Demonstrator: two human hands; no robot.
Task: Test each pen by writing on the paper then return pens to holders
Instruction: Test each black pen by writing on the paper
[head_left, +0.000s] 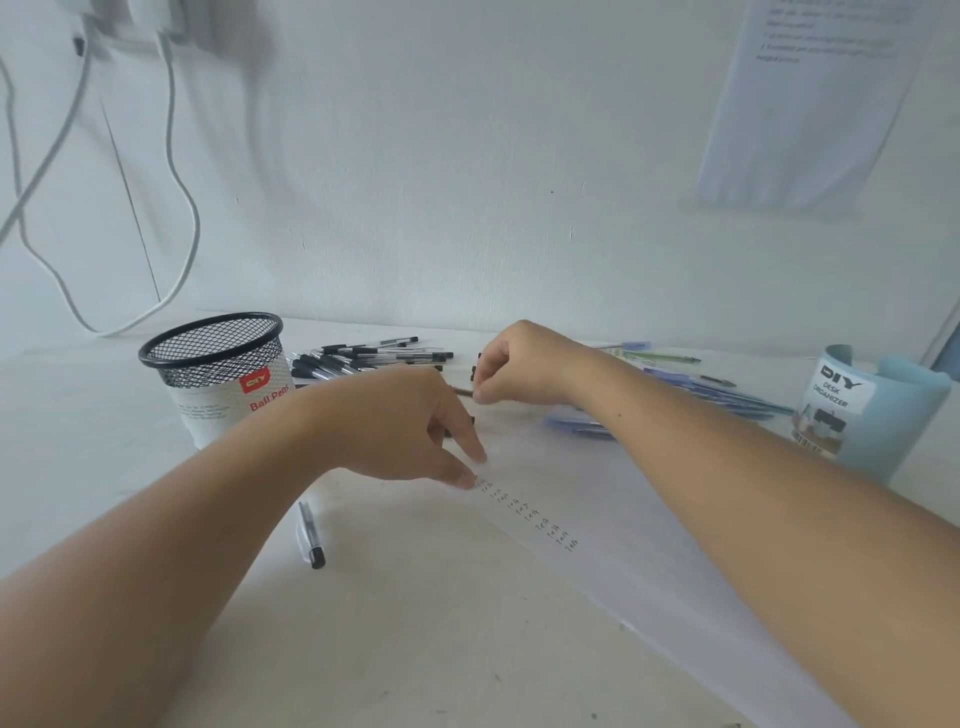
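A white paper (649, 561) lies slantwise on the table, with a row of small black test marks (530, 514) along its left edge. My left hand (410, 421) reaches over its far corner, straight fingertips pressing the sheet. Just beyond, my right hand (519, 364) is curled and pinches the end of a thin dark pen (462, 391) by the pile of black-capped pens (363, 358). A black mesh holder (213, 353) stands at the left and a light blue desk organizer (857, 410) at the right. Blue pens (727, 397) lie behind my right forearm.
One black-capped pen (310, 535) lies alone on the table under my left forearm. White cables (176, 171) hang down the wall at the left. A printed sheet (810, 104) is stuck to the wall at the upper right. The wall closes off the table's far edge.
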